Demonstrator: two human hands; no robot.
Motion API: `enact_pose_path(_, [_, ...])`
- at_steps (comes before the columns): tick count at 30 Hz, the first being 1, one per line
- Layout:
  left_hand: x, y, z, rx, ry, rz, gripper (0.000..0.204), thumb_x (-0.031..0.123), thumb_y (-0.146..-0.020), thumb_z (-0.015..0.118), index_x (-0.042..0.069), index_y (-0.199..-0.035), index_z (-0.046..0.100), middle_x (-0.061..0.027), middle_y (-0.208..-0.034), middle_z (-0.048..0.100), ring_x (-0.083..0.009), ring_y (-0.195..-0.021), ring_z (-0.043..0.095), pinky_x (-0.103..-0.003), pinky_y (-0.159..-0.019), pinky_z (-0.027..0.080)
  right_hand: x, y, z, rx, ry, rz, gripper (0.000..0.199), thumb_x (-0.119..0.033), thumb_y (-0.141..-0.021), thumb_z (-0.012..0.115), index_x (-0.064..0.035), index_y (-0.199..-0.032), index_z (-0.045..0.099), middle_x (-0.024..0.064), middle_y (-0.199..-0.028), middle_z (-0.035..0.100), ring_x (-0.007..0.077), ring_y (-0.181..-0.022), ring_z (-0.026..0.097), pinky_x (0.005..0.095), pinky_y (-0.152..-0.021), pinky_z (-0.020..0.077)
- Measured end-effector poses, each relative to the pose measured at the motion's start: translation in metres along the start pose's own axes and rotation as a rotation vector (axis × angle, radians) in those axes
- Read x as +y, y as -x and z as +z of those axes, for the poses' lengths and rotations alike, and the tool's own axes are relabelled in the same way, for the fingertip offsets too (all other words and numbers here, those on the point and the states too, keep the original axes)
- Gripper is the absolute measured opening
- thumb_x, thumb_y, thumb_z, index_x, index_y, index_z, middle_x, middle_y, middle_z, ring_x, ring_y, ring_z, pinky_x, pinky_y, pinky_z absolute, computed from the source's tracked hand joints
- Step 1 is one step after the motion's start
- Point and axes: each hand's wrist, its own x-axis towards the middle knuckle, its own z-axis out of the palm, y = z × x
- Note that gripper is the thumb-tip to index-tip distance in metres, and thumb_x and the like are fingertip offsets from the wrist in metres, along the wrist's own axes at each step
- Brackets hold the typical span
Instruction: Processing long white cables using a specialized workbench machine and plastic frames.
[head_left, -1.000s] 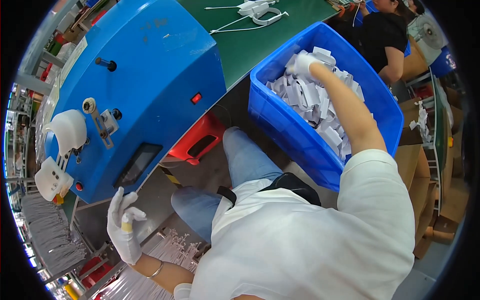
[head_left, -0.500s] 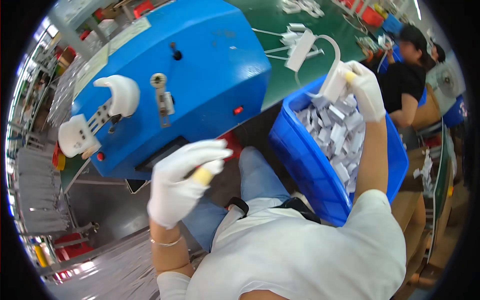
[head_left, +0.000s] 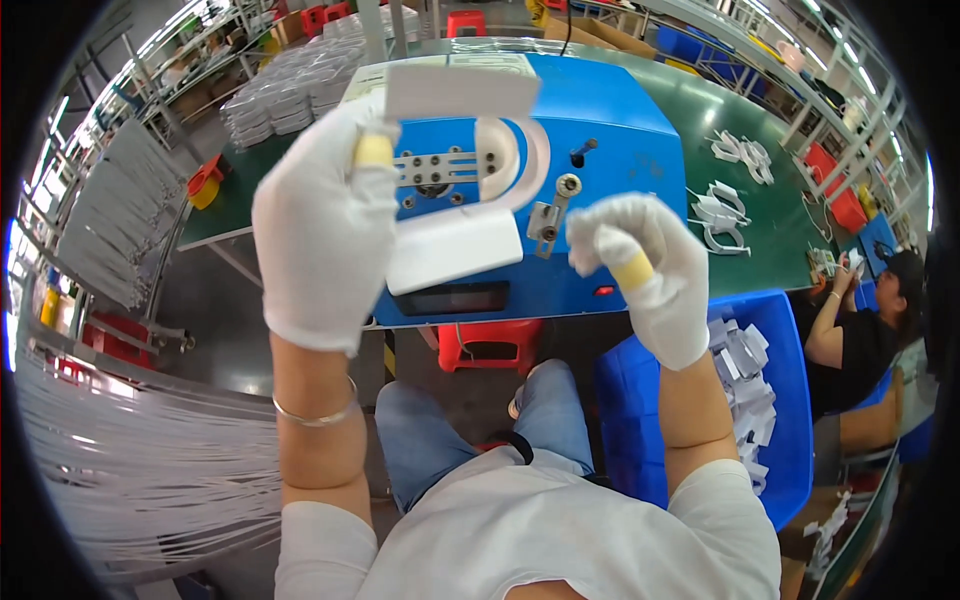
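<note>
My left hand, in a white glove with yellow tape on the thumb, is raised over the front of a blue machine. It grips a white arched band with two flat rectangular ends; the band's curve faces right. Behind that piece show the machine's slotted metal plate and a white curved form. To the right my right hand, also gloved with yellow tape, hangs beside a metal lever arm. Its fingers are curled in; whether anything small is in them is hidden.
A blue bin of white folded pieces stands right of my legs. White bands lie on the green table. A red stool is under the machine. Long white strips hang at left. A co-worker sits at far right.
The white arched band has passed from my right hand to my left. My right hand has left the bin for the machine's front, and my view has turned to face the machine.
</note>
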Motion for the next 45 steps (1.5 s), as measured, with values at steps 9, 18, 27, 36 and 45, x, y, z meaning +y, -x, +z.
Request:
enact_pose_path(9, [-0.031,-0.015,-0.021,-0.036,-0.239,-0.116,0.02,0.012,-0.087,0.055,0.006,-0.102,0.067,-0.014,-0.074,0.065,-0.0236,-0.063,0.064,-0.03,-0.058,0.047,0.013,-0.066,0.031,0.038,0.229,-0.23,0.03,-0.022,-0.09,0.063,0.0005,-0.111,0.061,0.0079,-0.109,0.062,0.0147,-0.1,0.058,0.0275,-0.09,0.0437])
enact_pose_path(18, [-0.019,-0.006,-0.02,0.041,0.179,0.008,0.019,-0.001,-0.082,0.057,-0.001,-0.1,0.064,-0.0081,-0.081,0.064,-0.0124,-0.071,0.059,-0.025,-0.067,0.048,0.003,-0.064,0.023,0.108,0.056,-0.348,0.033,-0.027,-0.095,0.052,-0.0019,-0.116,0.06,0.01,-0.11,0.062,0.0159,-0.101,0.058,0.031,-0.094,0.0439])
enact_pose_path(27, [-0.028,-0.016,-0.012,0.088,-0.376,0.165,0.016,0.008,-0.084,0.059,0.004,-0.098,0.066,-0.0144,-0.081,0.063,-0.0248,-0.073,0.065,-0.027,-0.065,0.05,0.019,-0.071,0.034,0.052,0.215,-0.17,0.031,-0.021,-0.09,0.063,-0.0018,-0.114,0.06,0.0077,-0.103,0.064,0.0152,-0.095,0.06,0.0259,-0.084,0.0468])
enact_pose_path(36, [-0.069,0.028,-0.004,0.11,0.434,-0.293,0.036,0.03,-0.096,0.055,-0.002,-0.112,0.058,-0.0034,-0.096,0.062,-0.0071,-0.085,0.056,-0.022,-0.074,0.047,0.021,-0.079,0.021,-0.078,0.071,-0.031,0.036,-0.025,-0.09,0.064,-0.002,-0.118,0.058,0.0059,-0.107,0.062,0.0126,-0.097,0.057,0.0249,-0.086,0.0452])
enact_pose_path(45, [-0.059,0.062,0.031,-0.242,0.921,-0.67,0.027,0.018,-0.094,0.054,-0.007,-0.1,0.061,-0.0143,-0.084,0.067,-0.0145,-0.058,0.062,-0.024,-0.053,0.053,-0.007,-0.105,0.052,-0.151,0.131,0.021,0.024,-0.016,-0.09,0.063,0.0006,-0.106,0.06,0.0031,-0.092,0.062,0.0069,-0.087,0.055,0.022,-0.078,0.0454])
